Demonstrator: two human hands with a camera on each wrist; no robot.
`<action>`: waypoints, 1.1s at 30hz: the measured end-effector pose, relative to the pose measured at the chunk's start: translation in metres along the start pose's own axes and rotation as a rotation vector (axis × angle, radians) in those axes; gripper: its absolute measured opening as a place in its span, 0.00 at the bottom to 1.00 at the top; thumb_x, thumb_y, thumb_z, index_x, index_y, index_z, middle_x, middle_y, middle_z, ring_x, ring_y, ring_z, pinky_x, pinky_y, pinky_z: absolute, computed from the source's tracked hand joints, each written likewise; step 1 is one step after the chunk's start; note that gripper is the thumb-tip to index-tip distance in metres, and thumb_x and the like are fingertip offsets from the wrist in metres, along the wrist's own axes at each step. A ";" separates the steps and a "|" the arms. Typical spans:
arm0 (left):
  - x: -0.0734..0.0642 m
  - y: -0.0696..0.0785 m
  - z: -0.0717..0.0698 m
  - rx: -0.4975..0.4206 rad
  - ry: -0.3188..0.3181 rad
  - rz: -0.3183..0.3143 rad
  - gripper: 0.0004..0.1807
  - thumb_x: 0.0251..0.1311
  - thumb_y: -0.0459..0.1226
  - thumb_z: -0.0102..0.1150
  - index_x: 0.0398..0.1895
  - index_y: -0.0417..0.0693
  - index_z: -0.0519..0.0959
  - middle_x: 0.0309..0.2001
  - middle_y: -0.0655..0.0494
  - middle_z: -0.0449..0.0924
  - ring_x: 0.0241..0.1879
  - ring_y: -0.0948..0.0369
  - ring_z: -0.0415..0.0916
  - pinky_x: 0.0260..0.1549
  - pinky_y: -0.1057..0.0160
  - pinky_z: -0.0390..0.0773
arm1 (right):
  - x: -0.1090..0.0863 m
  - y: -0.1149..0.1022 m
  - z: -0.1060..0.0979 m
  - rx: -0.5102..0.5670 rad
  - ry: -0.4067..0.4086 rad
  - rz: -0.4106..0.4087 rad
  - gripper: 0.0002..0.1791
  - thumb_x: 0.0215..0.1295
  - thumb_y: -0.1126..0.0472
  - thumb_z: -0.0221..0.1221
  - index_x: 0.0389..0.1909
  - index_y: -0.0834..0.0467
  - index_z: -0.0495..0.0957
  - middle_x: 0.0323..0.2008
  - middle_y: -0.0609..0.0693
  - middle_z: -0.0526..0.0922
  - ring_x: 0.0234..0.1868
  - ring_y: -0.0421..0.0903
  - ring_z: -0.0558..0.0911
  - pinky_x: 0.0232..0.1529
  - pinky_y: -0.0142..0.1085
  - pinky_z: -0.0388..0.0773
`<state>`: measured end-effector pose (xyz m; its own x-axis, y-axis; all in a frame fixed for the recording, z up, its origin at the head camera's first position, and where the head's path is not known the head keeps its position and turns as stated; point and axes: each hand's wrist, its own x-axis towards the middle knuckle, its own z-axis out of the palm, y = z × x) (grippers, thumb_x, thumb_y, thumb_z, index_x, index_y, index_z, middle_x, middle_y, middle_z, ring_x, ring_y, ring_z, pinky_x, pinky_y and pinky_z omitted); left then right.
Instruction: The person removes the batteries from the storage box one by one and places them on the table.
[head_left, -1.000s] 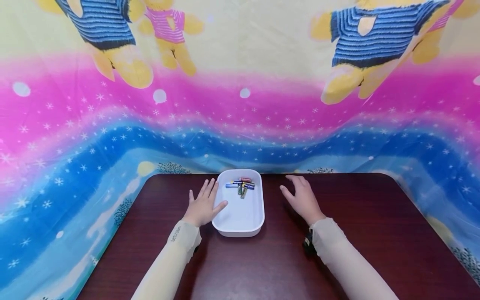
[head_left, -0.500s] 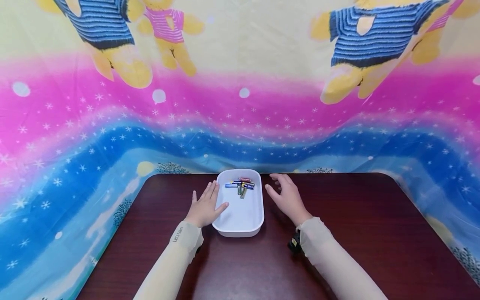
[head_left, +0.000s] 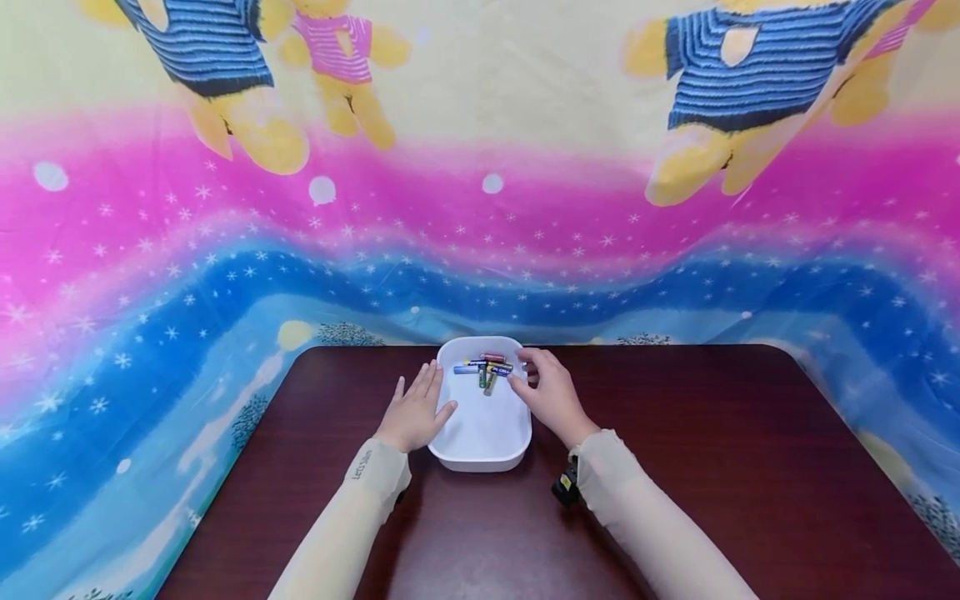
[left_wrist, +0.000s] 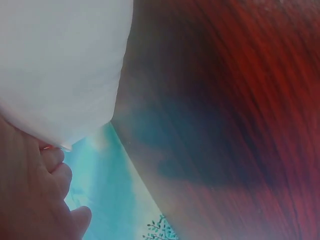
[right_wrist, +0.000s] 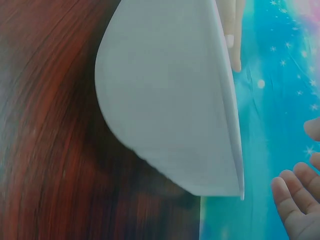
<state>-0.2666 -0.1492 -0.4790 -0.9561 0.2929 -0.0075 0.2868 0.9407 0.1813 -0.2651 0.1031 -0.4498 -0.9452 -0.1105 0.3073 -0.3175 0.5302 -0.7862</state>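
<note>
A white tub [head_left: 483, 429] of batteries [head_left: 483, 377] is flanked on the tabletop [head_left: 697, 433] by left grip [head_left: 412, 415] and right grip [head_left: 555, 396], both open-fingered; if pushed unevenly, the tub could be skewed and its batteries rolled.

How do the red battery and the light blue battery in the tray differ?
Color: the red battery is red; the light blue battery is pale blue.
Position: the red battery lies nearer the right hand, the light blue battery nearer the left hand.
Shared: both lie roughly crosswise in the white tray.
</note>
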 end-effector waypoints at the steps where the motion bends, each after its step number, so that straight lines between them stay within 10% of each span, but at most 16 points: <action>1: 0.000 0.000 0.000 0.000 -0.003 -0.001 0.42 0.77 0.57 0.41 0.82 0.41 0.45 0.82 0.49 0.39 0.81 0.53 0.36 0.76 0.40 0.39 | 0.001 -0.001 0.002 0.008 -0.006 0.005 0.24 0.66 0.63 0.67 0.62 0.63 0.76 0.53 0.59 0.79 0.53 0.57 0.81 0.54 0.49 0.82; 33: 0.001 -0.002 0.002 -0.025 0.008 0.011 0.41 0.77 0.56 0.41 0.82 0.42 0.46 0.82 0.49 0.42 0.81 0.52 0.39 0.76 0.40 0.39 | 0.034 -0.028 0.037 0.087 -0.134 0.269 0.22 0.63 0.65 0.67 0.58 0.67 0.79 0.54 0.63 0.83 0.55 0.56 0.81 0.56 0.49 0.81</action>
<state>-0.2677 -0.1508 -0.4810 -0.9533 0.3021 0.0023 0.2961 0.9327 0.2060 -0.2913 0.0537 -0.4370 -0.9960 -0.0889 0.0130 -0.0545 0.4825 -0.8742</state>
